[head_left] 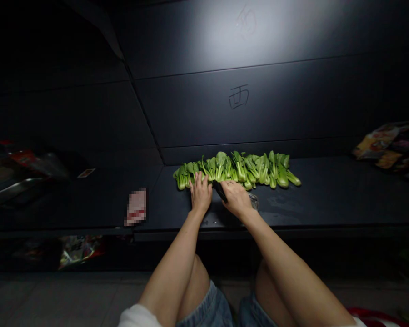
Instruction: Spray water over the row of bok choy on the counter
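Heads of green bok choy [221, 165] stand side by side in a long row on a dark shelf [310, 204], leaves toward the back panel. My left hand [201, 193] lies against the front of the row, left of its middle, with its fingers stretched out and apart. Close by on the right, my right hand [237, 197] is closed around what looks like a spray bottle [220, 191]. Its black part points toward the vegetables, and a clear part shows beyond the hand; the rest is hidden by my fingers.
Wet patches mark the shelf right of my hands. A pink and red card [136, 206], blurred out, is at the left front. Packaged goods [381, 143] sit far right, others [30, 163] far left. A bright packet [77, 250] lies on a lower level.
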`<action>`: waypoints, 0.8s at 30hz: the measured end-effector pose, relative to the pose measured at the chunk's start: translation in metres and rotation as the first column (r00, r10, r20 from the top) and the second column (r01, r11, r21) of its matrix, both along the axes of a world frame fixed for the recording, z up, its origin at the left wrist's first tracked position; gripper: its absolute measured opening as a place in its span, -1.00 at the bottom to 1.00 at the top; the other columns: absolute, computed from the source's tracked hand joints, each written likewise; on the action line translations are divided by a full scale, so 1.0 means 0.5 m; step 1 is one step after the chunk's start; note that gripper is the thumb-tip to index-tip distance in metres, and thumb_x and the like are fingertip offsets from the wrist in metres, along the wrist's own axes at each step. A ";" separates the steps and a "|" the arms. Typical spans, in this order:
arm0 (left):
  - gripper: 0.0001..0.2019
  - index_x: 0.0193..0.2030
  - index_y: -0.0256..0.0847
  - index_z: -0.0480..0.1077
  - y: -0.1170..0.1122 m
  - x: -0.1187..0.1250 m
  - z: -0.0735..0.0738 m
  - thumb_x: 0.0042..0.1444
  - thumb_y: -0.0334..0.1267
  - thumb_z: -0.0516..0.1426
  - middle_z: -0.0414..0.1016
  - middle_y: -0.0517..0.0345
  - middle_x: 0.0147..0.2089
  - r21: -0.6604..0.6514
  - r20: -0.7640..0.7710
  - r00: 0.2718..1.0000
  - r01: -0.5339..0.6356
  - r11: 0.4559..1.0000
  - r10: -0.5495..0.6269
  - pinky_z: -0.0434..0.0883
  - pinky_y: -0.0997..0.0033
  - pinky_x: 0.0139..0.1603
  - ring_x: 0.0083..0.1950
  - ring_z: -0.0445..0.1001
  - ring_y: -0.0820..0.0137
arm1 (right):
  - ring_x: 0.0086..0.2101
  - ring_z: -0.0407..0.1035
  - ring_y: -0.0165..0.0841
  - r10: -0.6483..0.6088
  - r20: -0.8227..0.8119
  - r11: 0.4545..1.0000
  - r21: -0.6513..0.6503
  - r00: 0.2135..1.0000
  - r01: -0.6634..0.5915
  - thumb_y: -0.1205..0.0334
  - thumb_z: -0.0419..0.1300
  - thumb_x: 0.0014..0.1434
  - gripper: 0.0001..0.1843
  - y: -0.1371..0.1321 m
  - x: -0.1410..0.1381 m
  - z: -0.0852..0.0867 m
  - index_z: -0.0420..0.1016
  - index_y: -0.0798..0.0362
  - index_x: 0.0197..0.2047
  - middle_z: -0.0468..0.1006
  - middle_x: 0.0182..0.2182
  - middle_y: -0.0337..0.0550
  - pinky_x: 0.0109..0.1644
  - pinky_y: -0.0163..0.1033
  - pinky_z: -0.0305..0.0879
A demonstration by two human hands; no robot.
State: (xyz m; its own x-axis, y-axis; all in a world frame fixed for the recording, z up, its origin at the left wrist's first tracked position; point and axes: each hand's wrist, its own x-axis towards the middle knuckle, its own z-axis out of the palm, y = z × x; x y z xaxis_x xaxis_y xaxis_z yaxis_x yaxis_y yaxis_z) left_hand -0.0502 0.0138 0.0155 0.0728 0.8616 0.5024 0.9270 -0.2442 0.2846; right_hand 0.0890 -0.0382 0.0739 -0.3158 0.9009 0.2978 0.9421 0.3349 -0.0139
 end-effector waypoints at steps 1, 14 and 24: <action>-0.56 0.27 -0.31 0.28 0.000 -0.004 0.001 0.26 -0.34 -0.04 0.13 -0.19 0.43 -0.001 0.003 1.000 -0.004 1.000 0.004 -0.04 -0.15 0.44 0.48 -0.02 0.12 | -0.05 0.36 -0.16 0.002 -0.003 1.000 0.003 1.000 -0.002 0.37 0.21 0.09 -0.67 0.001 -0.005 -0.001 0.38 0.16 -0.04 0.54 -0.11 0.04 0.00 -0.22 0.19; -0.56 0.27 -0.26 0.29 0.008 -0.061 -0.018 0.26 -0.30 -0.03 0.15 -0.17 0.42 -0.005 0.038 0.996 -0.081 0.997 0.081 0.01 -0.14 0.42 0.47 0.01 0.10 | -0.07 0.37 -0.17 0.038 0.030 0.999 -0.001 0.999 -0.038 0.36 0.22 0.11 -0.71 0.006 -0.046 -0.001 0.39 0.14 -0.06 0.54 -0.16 0.04 -0.06 -0.23 0.23; -0.54 0.30 -0.26 0.25 0.007 -0.092 -0.020 0.27 -0.28 -0.04 0.10 -0.17 0.44 -0.053 0.055 0.991 -0.116 0.992 0.119 0.01 -0.16 0.41 0.49 -0.04 0.07 | -0.05 0.35 -0.17 0.076 0.047 0.997 0.006 0.996 -0.077 0.36 0.24 0.08 -0.65 0.008 -0.061 0.000 0.38 0.16 -0.03 0.52 -0.09 0.06 -0.02 -0.21 0.24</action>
State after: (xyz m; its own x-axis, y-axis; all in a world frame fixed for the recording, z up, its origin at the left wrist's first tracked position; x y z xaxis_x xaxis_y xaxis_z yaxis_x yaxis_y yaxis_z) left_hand -0.0962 0.0174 0.0053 -0.0586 0.8864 0.4593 0.9299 -0.1189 0.3481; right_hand 0.0583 -0.0341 0.0739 -0.3972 0.8713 0.2883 0.9134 0.4058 0.0321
